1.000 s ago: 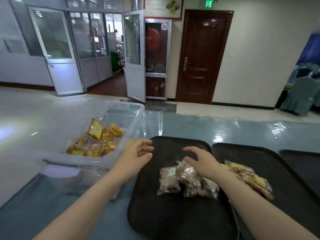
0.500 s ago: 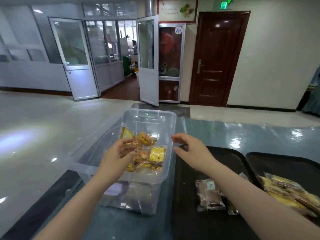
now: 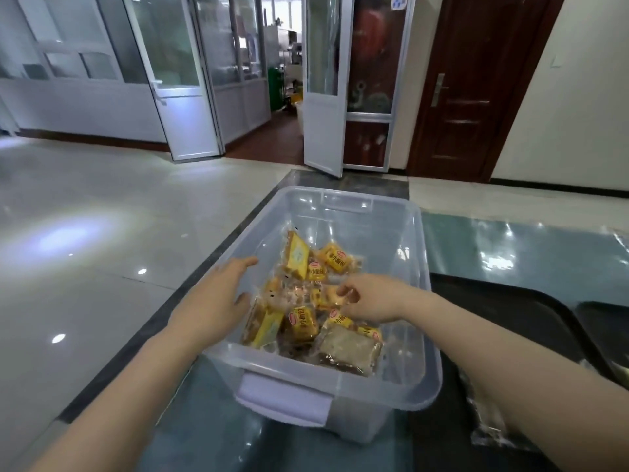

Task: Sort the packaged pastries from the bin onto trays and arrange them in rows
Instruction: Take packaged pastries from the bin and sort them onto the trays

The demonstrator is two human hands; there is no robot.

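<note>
A clear plastic bin stands in the middle of the view, holding several packaged pastries, mostly yellow, plus one pale brown packet at the near side. My left hand hovers over the bin's left rim with straight fingers and holds nothing. Inside the bin, my right hand has its fingertips curled onto a clear packet with a yellow pastry, apparently pinching it. A black tray lies right of the bin, partly hidden by my right forearm.
A second black tray shows at the far right edge. A clear packet lies on the near tray beside my right arm. The glossy blue-green table drops off to a tiled floor on the left.
My view swung left from the trays to the bin. Both hands moved from above the tray to the bin; the right hand went down inside it and curled its fingers onto a packet.
</note>
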